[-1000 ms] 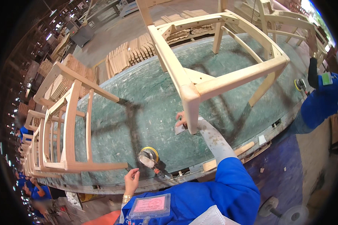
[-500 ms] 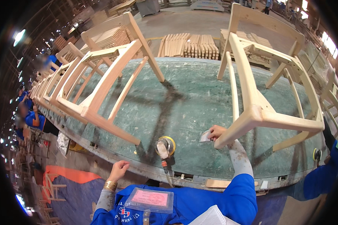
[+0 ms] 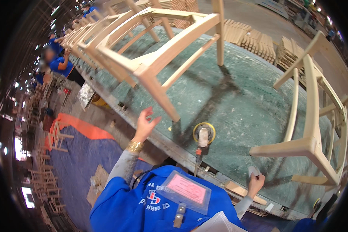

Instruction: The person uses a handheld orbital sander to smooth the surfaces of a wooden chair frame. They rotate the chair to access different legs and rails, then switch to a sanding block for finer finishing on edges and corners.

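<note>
The whole view has swung left since a sec ago: the big green-topped workbench (image 3: 236, 96) now runs off to the right, and the unfinished wooden chair frame (image 3: 158, 58) on the person's left, w/ a row of more frames behind it, fills the top of the picture, where before the right-hand chair frame (image 3: 313, 127) sat centre. That right frame now lies over by the bench's right edge, no hand on it. Left hand (image 3: 145, 124) has come up off the bench edge and reaches toward the near leg of the left frame, fingers spread wide, holding nothing, just short of the wood, not touching as far as I can tell. To me that looks like work shifting from one frame to the other. Right hand (image 3: 256, 181) has dropped back to the near bench edge, fingers curled round a small pale sanding pad (image 3: 253, 171), which half a sec ago was pressed at the right frame's leg. The yellow-disc sander (image 3: 203, 135) sits on the bench between both hands, untouched, approx. where it was.
</note>
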Motion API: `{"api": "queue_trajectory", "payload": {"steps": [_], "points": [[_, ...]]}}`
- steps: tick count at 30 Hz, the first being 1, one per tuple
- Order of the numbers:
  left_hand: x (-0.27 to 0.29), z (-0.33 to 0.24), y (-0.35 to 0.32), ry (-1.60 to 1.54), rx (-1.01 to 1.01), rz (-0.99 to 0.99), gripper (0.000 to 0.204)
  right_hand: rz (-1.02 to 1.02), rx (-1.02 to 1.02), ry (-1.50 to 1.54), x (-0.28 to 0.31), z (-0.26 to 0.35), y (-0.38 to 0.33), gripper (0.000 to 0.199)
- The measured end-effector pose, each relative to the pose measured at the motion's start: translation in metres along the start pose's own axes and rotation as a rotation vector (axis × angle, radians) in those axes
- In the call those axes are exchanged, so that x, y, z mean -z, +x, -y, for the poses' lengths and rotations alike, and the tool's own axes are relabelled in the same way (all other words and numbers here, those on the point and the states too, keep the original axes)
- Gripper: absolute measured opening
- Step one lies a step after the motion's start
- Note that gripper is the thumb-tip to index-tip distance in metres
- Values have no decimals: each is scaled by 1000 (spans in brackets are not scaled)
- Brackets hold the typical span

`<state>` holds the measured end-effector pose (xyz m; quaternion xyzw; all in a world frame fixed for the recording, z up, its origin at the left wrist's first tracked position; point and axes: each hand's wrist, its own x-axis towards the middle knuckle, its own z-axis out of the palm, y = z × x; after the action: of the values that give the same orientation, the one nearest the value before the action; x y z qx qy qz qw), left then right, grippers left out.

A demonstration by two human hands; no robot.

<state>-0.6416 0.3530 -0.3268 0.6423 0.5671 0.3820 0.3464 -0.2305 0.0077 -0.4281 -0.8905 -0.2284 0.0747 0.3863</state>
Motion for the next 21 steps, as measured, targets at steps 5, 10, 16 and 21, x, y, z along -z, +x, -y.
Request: {"api": "queue_trajectory", "payload": {"steps": [5,10,16,21], "points": [[-17,-31,-21,-78,84,523,37,623,257,380,-57,160,-29,19],[-10,-35,-63,-242,-193,630,38,973,632,447,-117,292,-64,16],[159,27,-81,27,-10,183,23,790,380,544,-166,313,-58,25],[325,113,-208,725,602,-576,25,493,113,745,-192,343,23,38]]}}
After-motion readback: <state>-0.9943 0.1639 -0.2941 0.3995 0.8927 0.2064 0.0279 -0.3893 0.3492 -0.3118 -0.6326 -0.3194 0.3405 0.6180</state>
